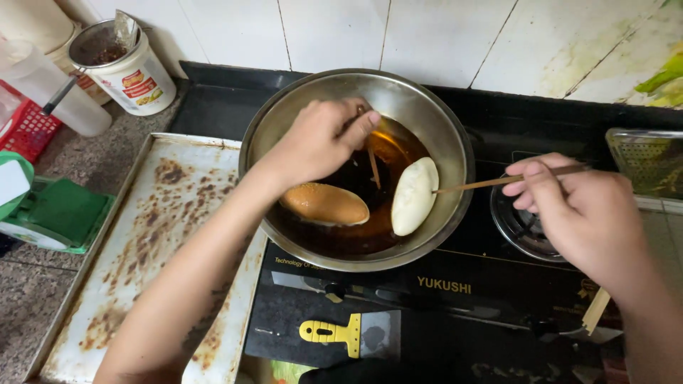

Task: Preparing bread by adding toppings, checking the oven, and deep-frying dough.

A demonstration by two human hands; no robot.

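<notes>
A steel pan (455, 135) of dark oil sits on a black gas stove (498, 121). Two oblong dough pieces float in the oil: a browned one (324, 203) at the left and a pale white one (414, 195) at the right. My left hand (320, 139) reaches over the pan and grips a thin wooden stick (372, 163) that dips into the oil between the pieces. My right hand (576, 213) is to the right of the pan, holding a second wooden stick (473, 185) whose tip touches the pale piece.
A stained metal baking tray (163, 235) lies left of the stove. A white tub with a strainer (128, 64), a red basket (25, 128) and a green scale (50, 213) stand at the far left. A yellow-handled scraper (341, 333) lies in front. A second burner (519, 227) sits under my right hand.
</notes>
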